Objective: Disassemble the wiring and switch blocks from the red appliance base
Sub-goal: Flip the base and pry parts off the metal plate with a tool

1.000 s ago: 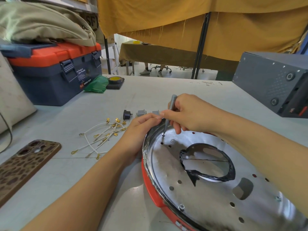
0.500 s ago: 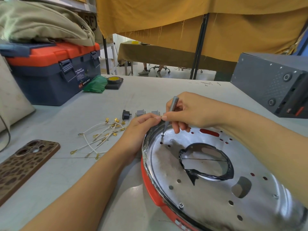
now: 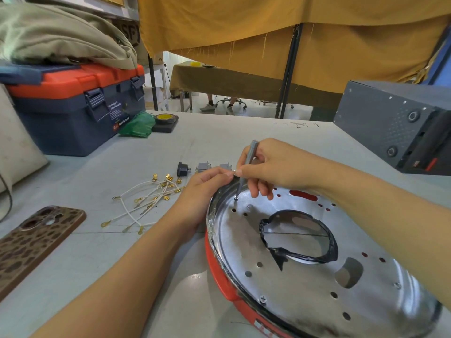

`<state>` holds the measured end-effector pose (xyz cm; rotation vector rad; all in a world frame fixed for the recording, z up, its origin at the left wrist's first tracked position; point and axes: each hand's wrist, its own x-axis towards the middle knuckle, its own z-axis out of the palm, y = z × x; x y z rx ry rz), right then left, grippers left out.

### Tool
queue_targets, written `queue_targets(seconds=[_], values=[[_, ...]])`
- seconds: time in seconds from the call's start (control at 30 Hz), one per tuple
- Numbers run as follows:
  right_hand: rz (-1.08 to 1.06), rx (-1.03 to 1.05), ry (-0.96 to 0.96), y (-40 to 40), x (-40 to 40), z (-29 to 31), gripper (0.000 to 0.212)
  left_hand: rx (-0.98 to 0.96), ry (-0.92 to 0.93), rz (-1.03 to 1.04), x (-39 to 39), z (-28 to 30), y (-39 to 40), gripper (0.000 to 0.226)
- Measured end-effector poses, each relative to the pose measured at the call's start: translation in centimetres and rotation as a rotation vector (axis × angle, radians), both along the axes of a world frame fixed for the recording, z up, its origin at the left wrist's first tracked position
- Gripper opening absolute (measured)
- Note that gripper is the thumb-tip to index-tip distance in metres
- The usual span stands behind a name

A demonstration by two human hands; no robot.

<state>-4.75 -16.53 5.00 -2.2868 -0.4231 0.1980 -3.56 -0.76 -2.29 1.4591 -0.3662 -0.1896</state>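
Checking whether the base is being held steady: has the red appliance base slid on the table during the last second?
No. The red appliance base keeps its spot beside the white wires; the small shift is the camera's.

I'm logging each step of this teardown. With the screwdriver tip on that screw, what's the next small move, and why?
Probably keep turning the screwdriver in the right hand: its tip sits on a screw near the plate's rim, while the left hand steadies that edge.
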Motion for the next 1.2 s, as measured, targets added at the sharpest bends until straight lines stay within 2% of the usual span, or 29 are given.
queue_targets(seconds=[0.13, 0.23, 0.3, 0.37, 0.43, 0.53, 0.73, 0.97, 1.2], values=[[-0.118, 0.185, 0.028, 0.8, -0.1, -0.6, 0.008, -0.021, 0.009, 0.002, 0.1, -0.1, -0.1, 0.02], [-0.194, 0.268, 0.045, 1.2, -0.3, -0.6, 0.025, -0.039, 0.009, -0.002, 0.1, -0.1, -0.1, 0.021], [-0.239, 0.137, -0.076, 1.5, -0.4, -0.7, 0.035, -0.029, 0.005, 0.003, 0.1, -0.1, -0.1, 0.02], [-0.259, -0.109, -0.236, 1.6, -0.4, -0.5, 0.043, -0.025, 0.011, 0.009, 0.2, -0.1, -0.1, 0.019], [-0.264, -0.252, -0.292, 1.7, -0.4, 0.0, 0.047, -0.033, 0.021, 0.01, 0.1, -0.2, -0.1, 0.02], [-0.254, -0.303, -0.252, 1.7, -0.3, 0.5, 0.045, -0.02, 0.02, 0.024, 0.1, -0.1, -0.1, 0.02], [-0.151, -0.252, -0.131, 1.8, -0.2, 1.3, 0.045, -0.029, 0.023, 0.02, 0.0, -0.1, -0.2, 0.017], [-0.032, -0.204, 0.004, 1.4, 0.2, 2.0, 0.026, -0.085, 0.051, -0.019, 0.0, 0.0, -0.1, 0.017], [0.053, -0.1, 0.14, 0.3, 0.5, 2.6, 0.014, -0.035, 0.026, 0.006, 0.0, 0.0, 0.0, 0.021]])
